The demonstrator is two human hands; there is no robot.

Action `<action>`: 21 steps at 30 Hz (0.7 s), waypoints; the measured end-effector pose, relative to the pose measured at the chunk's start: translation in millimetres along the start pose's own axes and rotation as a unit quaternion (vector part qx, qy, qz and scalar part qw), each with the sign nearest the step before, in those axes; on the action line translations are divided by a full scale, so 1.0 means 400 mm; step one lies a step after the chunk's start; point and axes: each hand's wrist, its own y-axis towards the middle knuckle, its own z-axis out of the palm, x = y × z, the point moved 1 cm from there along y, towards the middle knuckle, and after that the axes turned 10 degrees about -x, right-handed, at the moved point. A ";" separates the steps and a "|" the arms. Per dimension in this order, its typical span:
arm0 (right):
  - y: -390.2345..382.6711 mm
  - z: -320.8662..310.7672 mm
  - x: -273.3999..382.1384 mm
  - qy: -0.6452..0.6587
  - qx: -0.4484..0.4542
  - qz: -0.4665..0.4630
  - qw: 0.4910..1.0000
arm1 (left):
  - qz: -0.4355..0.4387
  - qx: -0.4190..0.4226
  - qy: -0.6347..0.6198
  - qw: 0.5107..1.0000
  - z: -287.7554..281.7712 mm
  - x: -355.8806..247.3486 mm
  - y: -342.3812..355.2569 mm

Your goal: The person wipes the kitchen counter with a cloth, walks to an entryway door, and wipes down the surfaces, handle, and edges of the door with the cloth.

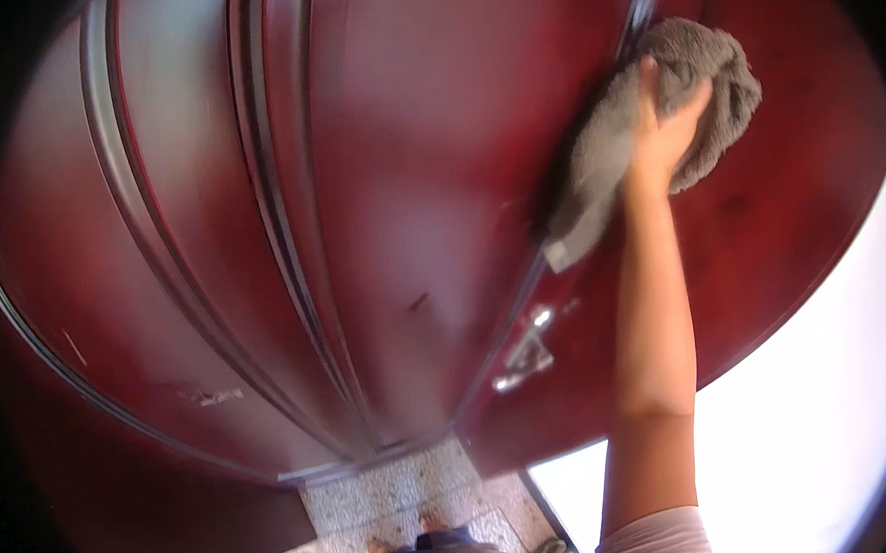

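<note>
While your right hand (668, 130) is raised high, it grasps one grey towel (655, 115) and presses it flat against the dark red door (437, 157); the fingers are spread over the cloth and the thumb points up, so the grip is a holding one, not a loose one. One bunched part of the towel swells above and to the right of your hand; one longer part hangs down to the left below it, ending in a pale hem. Just above the grip, one thin metal strip (640, 11) runs along the door edge. Well below the grip, following the same edge, you see one silver lever handle (527, 350). Far left of the grip there are two sets of raised vertical mouldings (279, 205) on the red panel. Under everything lies one grey speckled floor (395, 499). Your left hand does not appear, so only one hand can be counted.
</note>
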 end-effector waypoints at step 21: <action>-0.814 -0.224 0.062 -0.126 0.115 0.336 0.926 | -0.195 0.029 -0.064 0.978 -0.152 -0.021 0.026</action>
